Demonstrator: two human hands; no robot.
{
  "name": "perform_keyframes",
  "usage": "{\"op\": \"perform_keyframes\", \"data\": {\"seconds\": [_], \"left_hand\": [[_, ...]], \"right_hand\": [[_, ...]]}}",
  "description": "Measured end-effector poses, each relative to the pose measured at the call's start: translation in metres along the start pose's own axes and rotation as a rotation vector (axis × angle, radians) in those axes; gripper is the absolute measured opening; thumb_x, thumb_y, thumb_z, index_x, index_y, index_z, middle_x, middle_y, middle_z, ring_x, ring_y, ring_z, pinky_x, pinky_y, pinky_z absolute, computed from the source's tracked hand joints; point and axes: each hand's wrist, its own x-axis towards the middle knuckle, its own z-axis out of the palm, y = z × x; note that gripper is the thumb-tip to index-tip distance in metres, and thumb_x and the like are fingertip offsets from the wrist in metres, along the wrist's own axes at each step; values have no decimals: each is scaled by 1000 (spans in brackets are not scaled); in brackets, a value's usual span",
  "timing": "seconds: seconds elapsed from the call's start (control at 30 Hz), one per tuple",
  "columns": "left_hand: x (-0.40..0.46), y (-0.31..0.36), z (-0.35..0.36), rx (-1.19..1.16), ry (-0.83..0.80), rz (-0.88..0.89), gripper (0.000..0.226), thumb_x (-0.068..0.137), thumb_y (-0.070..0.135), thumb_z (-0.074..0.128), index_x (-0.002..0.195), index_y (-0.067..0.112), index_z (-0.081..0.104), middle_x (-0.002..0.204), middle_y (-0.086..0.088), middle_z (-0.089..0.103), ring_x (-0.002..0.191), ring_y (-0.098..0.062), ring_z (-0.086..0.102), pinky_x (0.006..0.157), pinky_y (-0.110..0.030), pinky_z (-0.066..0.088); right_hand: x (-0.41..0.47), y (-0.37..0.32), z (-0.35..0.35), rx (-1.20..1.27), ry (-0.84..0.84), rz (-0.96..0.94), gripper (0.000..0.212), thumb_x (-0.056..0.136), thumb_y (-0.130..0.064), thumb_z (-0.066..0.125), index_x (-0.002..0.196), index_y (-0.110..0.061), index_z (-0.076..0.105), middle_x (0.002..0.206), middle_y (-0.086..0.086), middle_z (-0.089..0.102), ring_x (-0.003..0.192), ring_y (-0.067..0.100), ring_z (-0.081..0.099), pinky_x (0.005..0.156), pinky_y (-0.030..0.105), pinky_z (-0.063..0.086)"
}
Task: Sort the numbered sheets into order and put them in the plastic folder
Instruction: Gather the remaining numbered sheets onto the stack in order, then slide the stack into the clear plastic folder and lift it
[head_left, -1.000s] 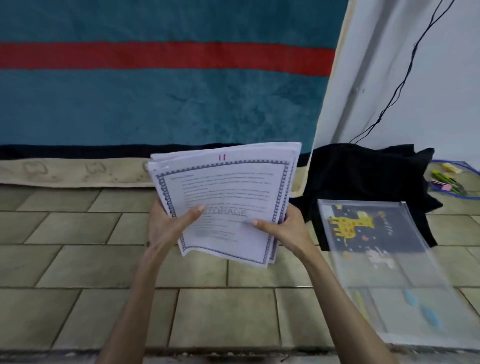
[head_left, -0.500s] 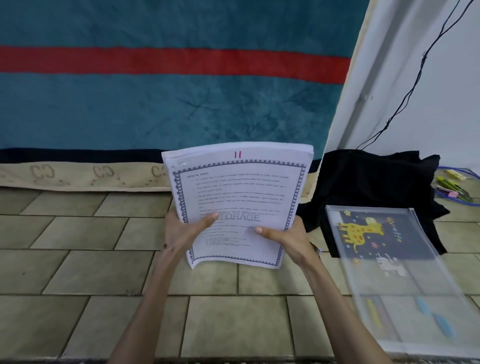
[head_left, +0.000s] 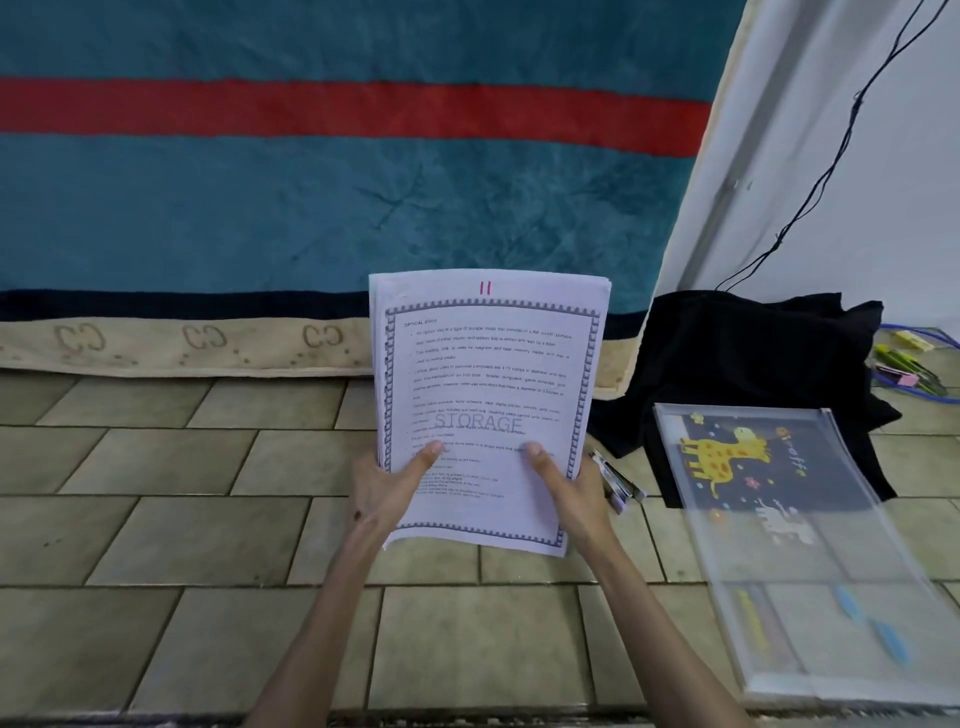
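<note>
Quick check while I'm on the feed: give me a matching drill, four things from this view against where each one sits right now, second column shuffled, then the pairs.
Things:
1. stack of sheets
2. plastic folder
3. black cloth
4. small clips

Places:
A. heaped at the foot of the white wall
B. held upright in the left hand and right hand
C. on the tiles beside the right hand
D. flat on the floor at the right, its far end on the cloth

Pairs: 1-B, 2-D, 3-A, 4-C

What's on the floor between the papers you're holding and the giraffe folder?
In the head view, a small dark object, too blurred to name, lies on the tiled floor between the stack of sheets and the plastic folder.
</note>
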Motion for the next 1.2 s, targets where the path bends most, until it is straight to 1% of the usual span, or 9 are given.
{"op": "perform_keyframes", "data": {"seconds": [0.13,0.27,0.37,0.47,0.67,0.8,0.9,1.0,1.2], "left_hand": [[-6,6,-7,47,-109,-56,19,74,28,77,89,21,69,79,7,69,75,-7,66,62,-19,53],[-27,-17,-10,147,-189,-160,10,80,28,72,85,21,67,68,12,66,58,-1,63,45,-11,47],[-37,-36,-4,302,-108,-137,24,90,35,57,96,13,64,84,3,66,78,-17,65,60,-19,48],[-45,-48,3,493,23,-53,45,94,39,48,114,0,55,109,-14,65,103,-33,61,79,-35,50],[-62,-59,10,818,142,50,46,91,35,53,112,-6,47,100,-24,60,93,-39,57,68,-42,51],[-60,-71,17,1077,156,83,64,74,30,76,119,-9,50,108,-32,56,92,-46,56,69,-49,49],[-58,-62,30,931,239,191,61,82,19,68,131,-5,41,132,-32,40,114,-50,42,87,-60,39],[-66,-26,71,610,43,291,53,91,13,54,140,5,33,143,-19,30,130,-36,31,102,-47,33],[-90,15,199,431,-589,-115,33,87,22,54,117,11,49,119,-9,52,111,-25,52,91,-30,45]], "right_hand": [[-5,0,1,-168,198,-115,28,90,-22,61,117,-18,56,105,-19,64,96,-10,60,80,10,50],[-32,30,-1,-511,239,-87,45,97,-18,46,140,-23,36,86,-14,60,79,10,63,64,21,48],[-48,57,-2,-726,224,-3,53,99,-21,39,147,-31,20,78,3,57,59,16,52,46,25,33],[-52,66,0,-991,231,44,46,99,-20,35,144,-30,30,104,6,53,76,21,50,55,28,33],[-59,77,1,-1352,299,-54,41,80,-16,40,109,-21,68,99,11,61,74,30,55,56,34,43],[-59,72,1,-1376,251,-25,45,76,-25,35,104,-23,69,101,8,62,74,29,55,56,34,42],[-56,59,-6,-1187,237,5,41,85,-24,38,117,-21,63,113,8,56,94,31,51,74,41,43],[-43,31,-43,-947,350,-22,44,89,-30,37,127,-19,54,121,10,50,106,29,42,90,39,34],[-16,3,-195,-974,649,378,49,91,-27,48,138,-15,41,143,21,34,133,37,25,107,48,24]]}}
